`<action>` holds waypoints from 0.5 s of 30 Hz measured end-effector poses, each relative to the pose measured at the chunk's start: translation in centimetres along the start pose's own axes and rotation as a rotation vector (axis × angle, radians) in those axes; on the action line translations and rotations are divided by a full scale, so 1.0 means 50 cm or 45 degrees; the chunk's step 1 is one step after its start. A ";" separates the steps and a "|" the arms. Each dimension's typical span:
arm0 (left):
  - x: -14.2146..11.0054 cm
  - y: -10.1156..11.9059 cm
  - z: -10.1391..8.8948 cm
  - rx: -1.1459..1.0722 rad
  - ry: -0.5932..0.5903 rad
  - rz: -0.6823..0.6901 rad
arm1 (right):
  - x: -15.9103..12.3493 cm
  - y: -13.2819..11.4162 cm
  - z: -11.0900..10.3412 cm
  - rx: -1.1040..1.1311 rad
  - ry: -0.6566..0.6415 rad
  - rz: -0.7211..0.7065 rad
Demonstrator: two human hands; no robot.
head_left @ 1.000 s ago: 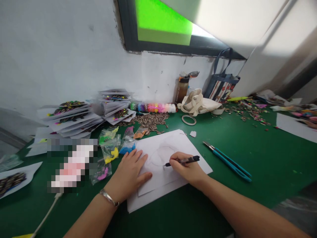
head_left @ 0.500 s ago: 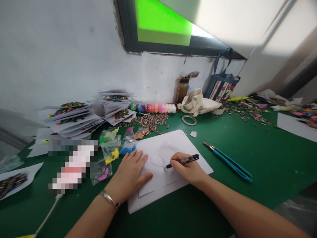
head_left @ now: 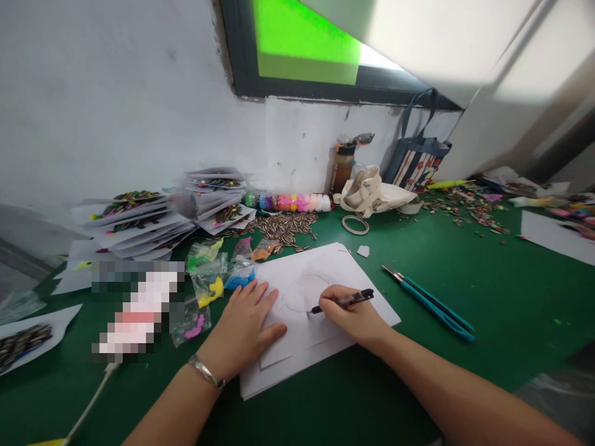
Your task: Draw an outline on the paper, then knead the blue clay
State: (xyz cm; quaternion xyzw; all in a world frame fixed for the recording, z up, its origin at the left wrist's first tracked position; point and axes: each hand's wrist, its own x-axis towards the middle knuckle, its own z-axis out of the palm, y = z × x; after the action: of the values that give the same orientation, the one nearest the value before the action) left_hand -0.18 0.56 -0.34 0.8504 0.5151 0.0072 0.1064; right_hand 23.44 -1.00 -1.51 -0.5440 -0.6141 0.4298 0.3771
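Observation:
A small stack of white paper sheets (head_left: 344, 266) lies on the green table (head_left: 465, 371) in front of me, with a faint round outline drawn on the top sheet. My right hand (head_left: 353, 319) grips a black pen (head_left: 344, 301), tip touching the paper at the outline's lower edge. My left hand (head_left: 242, 331) rests flat, fingers spread, on the left part of the sheet. A silver bracelet (head_left: 204, 371) is on that wrist.
Teal utility knives (head_left: 430, 303) lie right of the paper. Small bags of coloured bits (head_left: 211, 279), a heap of sunflower seeds (head_left: 283, 226), stacked decorated sheets (head_left: 139, 220), a tube of coloured balls (head_left: 288, 202), a tape ring (head_left: 355, 224), a bottle (head_left: 341, 167) and bags (head_left: 416, 161) crowd the back.
The pen tip has barely shifted along the drawn outline. Both hands stay where they were.

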 end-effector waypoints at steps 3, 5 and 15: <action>0.000 0.000 0.001 0.001 0.005 0.004 | 0.001 -0.001 -0.002 0.015 0.006 0.011; 0.000 0.000 0.002 -0.003 0.013 0.006 | 0.001 -0.002 -0.006 0.049 0.035 0.010; 0.001 0.000 -0.003 0.018 -0.024 0.002 | 0.015 0.023 -0.021 0.523 0.331 0.049</action>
State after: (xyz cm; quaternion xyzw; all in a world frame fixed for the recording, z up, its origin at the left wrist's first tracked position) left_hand -0.19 0.64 -0.22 0.8516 0.5134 -0.0043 0.1054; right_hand 24.72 -0.09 -2.22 -0.5185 -0.4496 0.4791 0.5473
